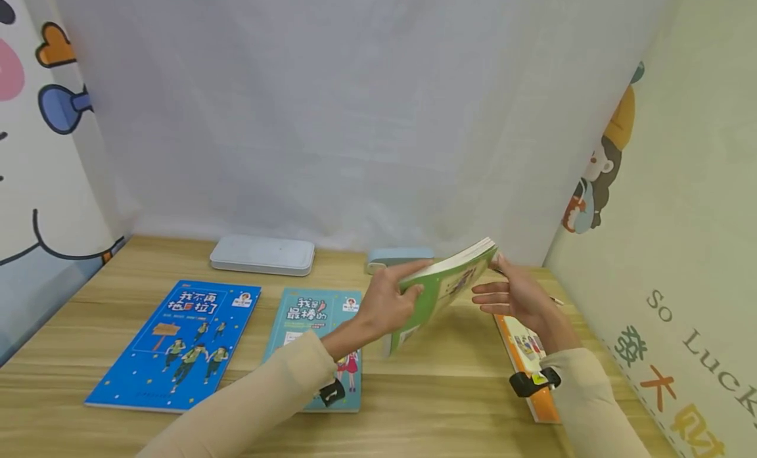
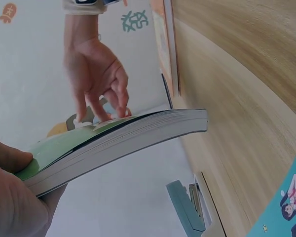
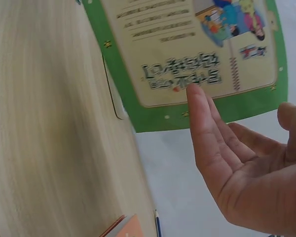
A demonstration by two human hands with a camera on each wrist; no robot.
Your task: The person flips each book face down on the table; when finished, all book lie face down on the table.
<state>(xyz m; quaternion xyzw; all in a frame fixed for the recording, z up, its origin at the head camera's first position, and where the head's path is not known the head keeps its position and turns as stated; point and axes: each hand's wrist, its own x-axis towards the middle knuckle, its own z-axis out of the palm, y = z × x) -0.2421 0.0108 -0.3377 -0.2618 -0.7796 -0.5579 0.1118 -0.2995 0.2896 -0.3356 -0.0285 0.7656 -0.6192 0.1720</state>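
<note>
My left hand (image 1: 390, 303) grips a green paperback book (image 1: 446, 290) by one edge, thumb on one cover and fingers on the other. The book is held tilted above the wooden table, its page edges facing up. At its far end is my right hand (image 1: 520, 297), fingers extended by the printed cover; in the right wrist view its fingertips (image 3: 195, 94) overlap the cover's lower part, and whether they press on it I cannot tell. A teal book (image 1: 322, 313) lies flat under my left forearm. An orange-edged book (image 1: 541, 402) lies partly hidden under my right wrist.
A blue book (image 1: 183, 346) lies flat at the left. Along the back stand a pale blue case (image 1: 263, 254) and a stapler (image 2: 185, 207). A pencil (image 3: 158, 224) lies near the orange-edged book. White cloth hangs behind the table (image 1: 437, 405); a printed panel (image 1: 662, 261) borders the right.
</note>
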